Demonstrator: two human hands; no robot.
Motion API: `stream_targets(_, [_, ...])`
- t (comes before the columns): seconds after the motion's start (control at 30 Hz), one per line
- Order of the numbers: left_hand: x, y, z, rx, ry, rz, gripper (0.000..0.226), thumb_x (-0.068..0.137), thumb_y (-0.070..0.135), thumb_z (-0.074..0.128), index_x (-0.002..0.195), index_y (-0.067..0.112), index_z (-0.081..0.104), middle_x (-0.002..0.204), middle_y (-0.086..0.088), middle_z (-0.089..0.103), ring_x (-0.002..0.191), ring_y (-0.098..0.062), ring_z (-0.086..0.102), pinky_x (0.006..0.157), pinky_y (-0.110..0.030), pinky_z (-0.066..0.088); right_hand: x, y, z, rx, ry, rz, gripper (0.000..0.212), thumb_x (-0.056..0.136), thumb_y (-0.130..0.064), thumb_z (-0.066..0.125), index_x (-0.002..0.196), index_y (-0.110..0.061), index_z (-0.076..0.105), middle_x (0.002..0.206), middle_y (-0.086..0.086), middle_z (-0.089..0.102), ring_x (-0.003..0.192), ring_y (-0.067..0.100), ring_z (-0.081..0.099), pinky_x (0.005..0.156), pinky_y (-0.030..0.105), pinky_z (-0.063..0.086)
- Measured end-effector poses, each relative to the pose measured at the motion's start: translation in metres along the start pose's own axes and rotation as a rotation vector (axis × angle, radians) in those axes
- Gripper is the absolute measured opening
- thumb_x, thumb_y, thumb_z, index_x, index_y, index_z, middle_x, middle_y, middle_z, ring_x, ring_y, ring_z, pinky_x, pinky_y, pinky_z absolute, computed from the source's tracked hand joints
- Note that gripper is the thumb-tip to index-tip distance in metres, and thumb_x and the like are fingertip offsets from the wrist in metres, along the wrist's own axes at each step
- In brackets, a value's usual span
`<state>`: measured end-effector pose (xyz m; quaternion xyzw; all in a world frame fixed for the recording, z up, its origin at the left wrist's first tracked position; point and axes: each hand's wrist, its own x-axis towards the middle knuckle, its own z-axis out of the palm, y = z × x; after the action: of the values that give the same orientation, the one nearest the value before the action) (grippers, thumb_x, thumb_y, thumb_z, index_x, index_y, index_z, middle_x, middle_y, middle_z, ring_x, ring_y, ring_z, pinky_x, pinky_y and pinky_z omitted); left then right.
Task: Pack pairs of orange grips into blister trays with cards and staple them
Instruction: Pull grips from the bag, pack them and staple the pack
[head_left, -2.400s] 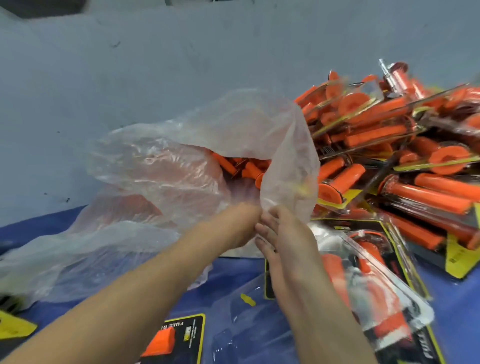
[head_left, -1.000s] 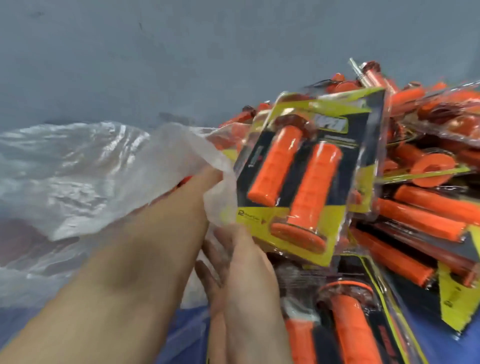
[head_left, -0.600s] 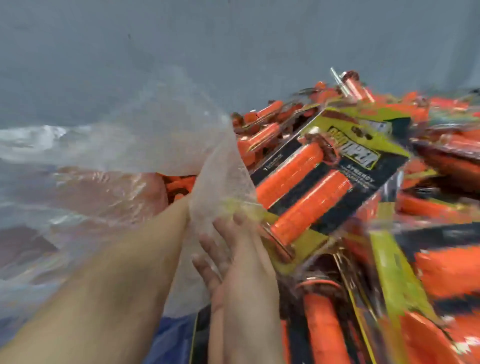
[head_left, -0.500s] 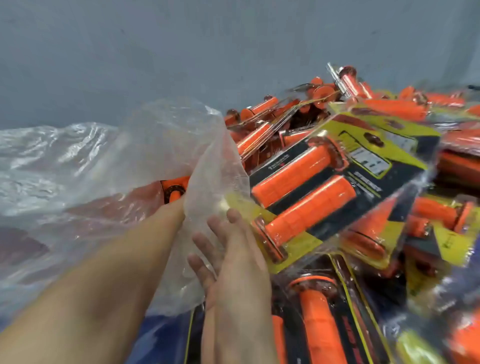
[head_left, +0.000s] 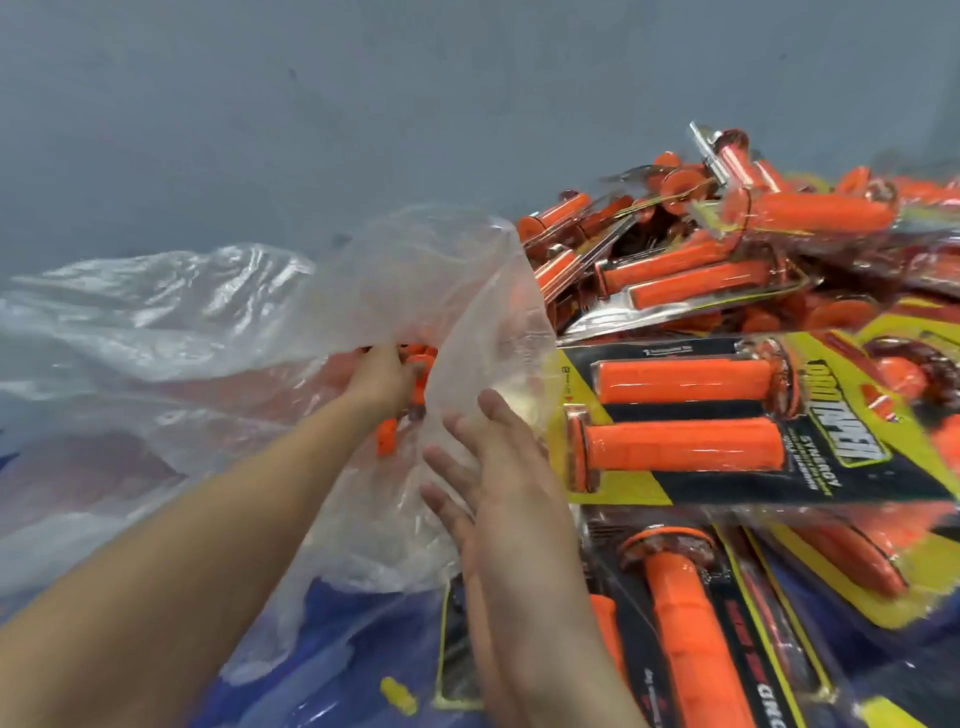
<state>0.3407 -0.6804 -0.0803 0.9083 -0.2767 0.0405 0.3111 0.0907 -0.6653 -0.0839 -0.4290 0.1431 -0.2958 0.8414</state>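
Orange grips (head_left: 387, 440) lie loose inside the clear bag (head_left: 208, 322), dead ahead of the left hand (head_left: 382, 382), which is in the bag mouth with fingers curled round one; its long axis runs near-upright, tilted. Straight-fingered and spread, the right hand (head_left: 498, 467) presses the crinkly film aside; glossy rigid packs (head_left: 685, 408) pile just right.

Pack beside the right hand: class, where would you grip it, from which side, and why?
Probably best: pinch the pack by its yellow lower-left corner, coming from the left with the right hand. That margin is flat and nearest; the blister bulges over both grips.
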Motion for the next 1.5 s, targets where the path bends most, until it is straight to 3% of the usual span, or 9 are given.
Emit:
stream_targets(0.1, [-0.03,0.009,-0.031,-0.143,0.015,0.042,0.014,0.09,0.016,0.064,0.081,0.006,0.066,0.081,-0.018,0.07,0.067,-0.027,0.067,0.067,-0.04,0.058,-0.006,0.0,0.01,-0.007,-0.033,-0.042,0.02,0.092,-0.025,0.055,0.104,-0.038,0.064,0.092,-0.012,0.072,0.094,0.007,0.069,0.083,0.026,0.055])
stream_targets(0.2, [-0.085,0.006,-0.072,-0.263,0.012,0.07,0.004,0.093,0.01,0.063,0.091,0.01,0.059,0.083,-0.008,0.066,0.059,-0.013,0.065,0.058,-0.029,0.057,-0.016,0.001,0.021,-0.111,-0.07,-0.112,0.021,0.094,-0.024,0.056,0.089,-0.041,0.068,0.082,-0.018,0.072,0.088,0.007,0.069,0.074,0.023,0.054])
stream_targets(0.4, [-0.221,-0.022,-0.148,-0.34,0.031,0.086,0.008,0.096,0.014,0.06,0.103,0.013,0.058,0.098,-0.009,0.068,0.073,-0.021,0.071,0.077,-0.043,0.059,-0.06,0.009,0.045,-0.462,-0.107,-0.28,0.036,0.091,-0.033,0.061,0.126,-0.035,0.052,0.112,-0.014,0.06,0.094,0.0,0.063,0.09,0.033,0.052])
stream_targets(0.53, [-0.306,-0.027,-0.188,-0.371,0.055,0.084,0.008,0.095,0.008,0.061,0.102,0.012,0.057,0.096,-0.009,0.07,0.075,-0.023,0.071,0.072,-0.037,0.059,-0.104,0.015,0.068,-0.666,-0.307,-0.308,0.027,0.092,-0.04,0.062,0.118,-0.031,0.062,0.107,-0.007,0.065,0.093,0.014,0.066,0.088,0.043,0.054])
stream_targets(0.67, [-0.374,-0.033,-0.227,-0.364,0.117,0.134,0.01,0.096,0.011,0.061,0.102,0.018,0.058,0.095,0.001,0.071,0.065,-0.002,0.067,0.059,-0.014,0.051,-0.157,0.015,0.086,-0.697,-0.464,-0.473,0.011,0.092,-0.029,0.065,0.097,-0.039,0.067,0.079,-0.013,0.068,0.07,0.005,0.064,0.065,0.026,0.054])
stream_targets(0.77, [-0.412,-0.033,-0.246,-0.38,0.112,0.195,0.017,0.097,0.009,0.06,0.103,0.025,0.059,0.098,0.005,0.071,0.074,-0.004,0.068,0.067,-0.02,0.055,-0.192,0.018,0.099,-0.713,-0.546,-0.533,0.021,0.088,-0.024,0.069,0.093,-0.043,0.06,0.08,-0.02,0.067,0.07,0.003,0.063,0.06,0.012,0.045])
stream_targets(1.17, [-0.443,-0.049,-0.268,0.201,0.236,0.472,0.034,0.096,0.022,0.05,0.13,0.025,0.056,0.139,0.01,0.05,0.131,-0.006,0.041,0.111,-0.021,0.027,-0.214,0.014,0.095,-0.068,-0.59,0.036,0.019,0.08,-0.023,0.064,0.092,-0.018,0.077,0.081,0.008,0.072,0.07,0.018,0.071,0.064,0.021,0.056])
stream_targets(1.33, [-0.427,-0.071,-0.223,0.079,0.125,0.419,0.043,0.096,0.027,0.057,0.135,0.036,0.042,0.119,0.02,0.057,0.105,0.0,0.052,0.09,-0.02,0.04,-0.192,0.021,0.083,-0.12,-0.62,0.087,0.02,0.079,-0.023,0.06,0.083,-0.02,0.08,0.072,0.01,0.07,0.061,0.015,0.068,0.058,0.021,0.055])
stream_targets(1.5, [-0.413,-0.097,-0.183,-0.034,0.21,0.265,0.037,0.094,0.03,0.063,0.126,0.034,0.045,0.116,0.015,0.062,0.103,-0.01,0.059,0.085,-0.033,0.047,-0.174,0.026,0.07,-0.434,-0.714,0.03,0.021,0.094,-0.028,0.058,0.106,-0.028,0.075,0.097,0.002,0.076,0.088,0.018,0.073,0.075,0.02,0.056])
